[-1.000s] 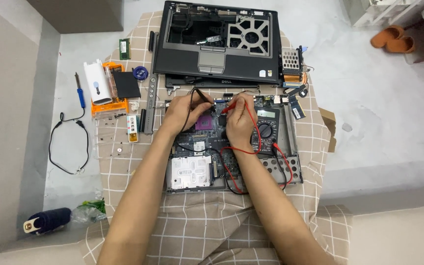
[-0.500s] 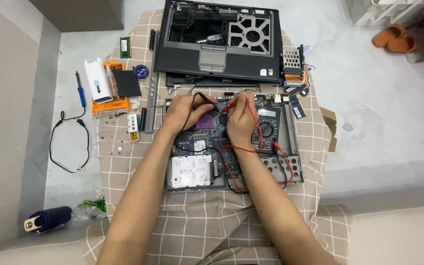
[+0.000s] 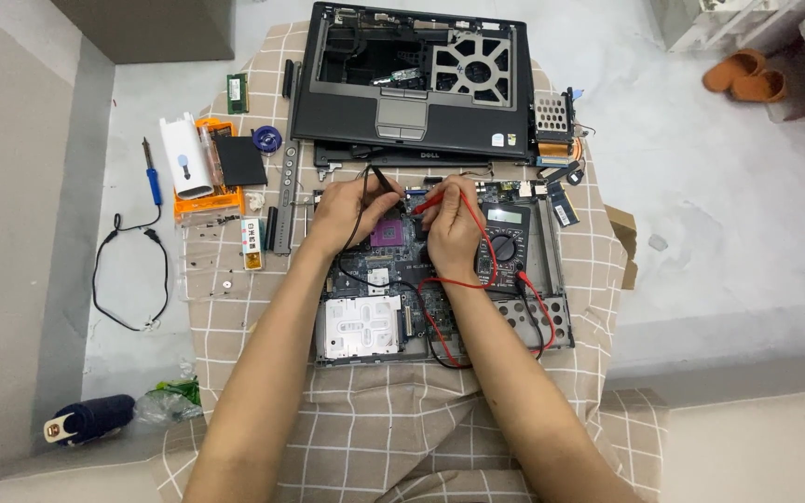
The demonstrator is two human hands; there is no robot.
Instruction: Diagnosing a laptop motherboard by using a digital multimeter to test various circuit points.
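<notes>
Two probes (image 3: 426, 206) on motherboard (image 3: 393, 270) (multimeter (image 3: 505, 244) beside); tips probably hidden.

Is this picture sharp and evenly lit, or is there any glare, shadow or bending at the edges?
Head view: soft, even light, no harsh glare; only faint shadows under the left hand and right hand; the laptop board and multimeter look sharp; straight lines bow slightly near the edges, a wide-angle effect.

Left hand (image 3: 345, 212) and black probe (image 3: 376, 177) slightly nearer the red probe (image 3: 428, 204).

Left hand (image 3: 345, 212), right hand (image 3: 454, 231) — pinched grips
</notes>
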